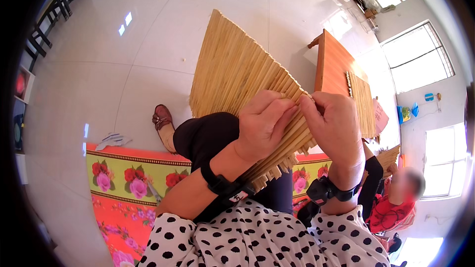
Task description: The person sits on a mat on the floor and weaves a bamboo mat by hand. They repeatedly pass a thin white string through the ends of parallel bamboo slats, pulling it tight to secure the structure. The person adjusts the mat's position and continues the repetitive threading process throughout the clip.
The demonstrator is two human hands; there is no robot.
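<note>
A mat of pale yellow plant stalks [232, 69], laid side by side and joined, slants across my lap and out over the floor. Its near end is uneven, with stalk ends jutting out. My left hand [264, 123] is closed on the mat near its right edge, the fingers curled and the thumb pressed in. Against that same edge, my right hand [336, 123] pinches with thumb and forefinger, almost touching the left fingertips. What the right fingertips hold is too small to make out.
A wooden table [339, 62] stands at the right with another stalk mat [361, 101] on it. A co-worker in red [393, 207] sits at the lower right, near more stalks [388, 158]. Flowered cloth [133, 183] lies beneath me; a crumpled striped cloth [114, 141] is left.
</note>
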